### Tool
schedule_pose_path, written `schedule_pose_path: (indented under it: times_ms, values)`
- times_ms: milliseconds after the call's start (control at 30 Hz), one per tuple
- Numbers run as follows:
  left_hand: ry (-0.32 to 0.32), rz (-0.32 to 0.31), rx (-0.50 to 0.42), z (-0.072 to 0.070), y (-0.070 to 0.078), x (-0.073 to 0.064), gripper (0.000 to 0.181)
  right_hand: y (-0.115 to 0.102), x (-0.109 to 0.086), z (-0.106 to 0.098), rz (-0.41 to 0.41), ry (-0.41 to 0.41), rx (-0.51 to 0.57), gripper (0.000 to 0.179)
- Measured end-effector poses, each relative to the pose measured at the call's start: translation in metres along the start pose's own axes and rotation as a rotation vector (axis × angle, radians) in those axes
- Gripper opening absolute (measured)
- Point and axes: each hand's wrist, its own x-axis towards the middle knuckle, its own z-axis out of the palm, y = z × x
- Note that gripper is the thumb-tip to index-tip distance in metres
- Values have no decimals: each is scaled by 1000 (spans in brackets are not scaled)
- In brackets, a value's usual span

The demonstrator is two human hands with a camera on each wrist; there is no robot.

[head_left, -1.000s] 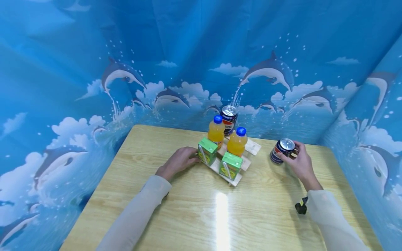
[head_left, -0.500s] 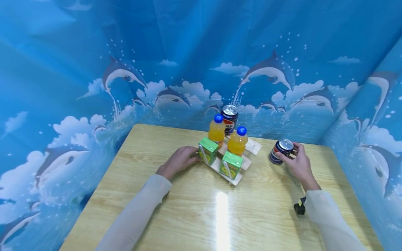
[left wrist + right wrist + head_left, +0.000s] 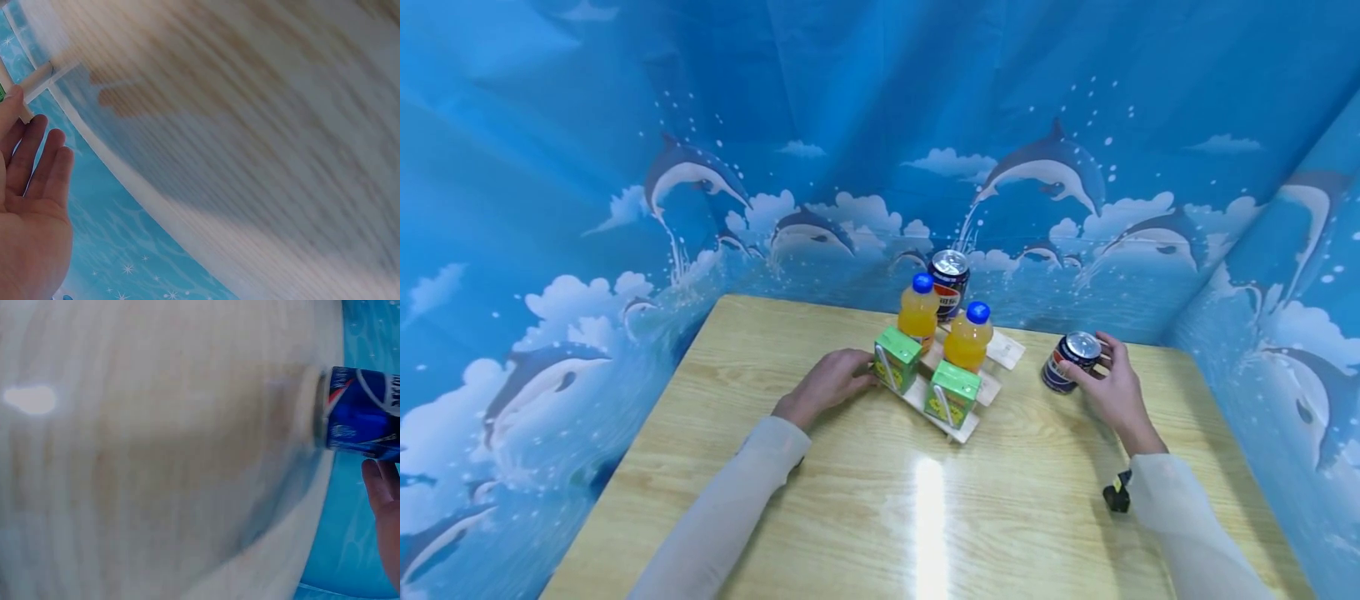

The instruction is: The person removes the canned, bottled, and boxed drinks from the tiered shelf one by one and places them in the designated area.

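Note:
A wooden stepped rack (image 3: 916, 401) stands angled near the table's back edge. Its front step bears two green juice boxes (image 3: 895, 362) (image 3: 951, 396). Two orange juice bottles (image 3: 917, 312) (image 3: 967, 340) with blue caps stand on the middle step, and a dark cola can (image 3: 948, 286) rises behind them at the back left. My left hand (image 3: 831, 385) pinches the rack's left front end between thumb and fingers; the left wrist view shows fingertips (image 3: 39, 122) at the wood. To the right of the rack, my right hand (image 3: 1112, 396) holds a second cola can (image 3: 1070, 363) upright, thumb in front, fingers behind.
The light wooden table (image 3: 850, 517) carries a bright strip of reflected light. A blue dolphin-print curtain (image 3: 850, 125) hangs right behind its back edge and along both sides. A small black device (image 3: 1117, 493) shows at the right cuff.
The second can and my right hand have shifted very slightly left since the first frame. My left hand and the rack hold still.

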Motion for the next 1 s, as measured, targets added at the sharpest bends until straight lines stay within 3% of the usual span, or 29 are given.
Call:
schedule_pose_path:
  times_ms: [267, 567, 1000]
  values:
    - [6, 8, 8, -3, 0, 0, 36, -28, 4, -7, -80, 12, 6, 105]
    - [-1, 8, 8, -1, 0, 1, 38, -47, 10, -10, -104, 18, -27, 106]
    - [-7, -8, -26, -1, 1, 0, 36, -85, 13, -5, -248, 11, -78, 93]
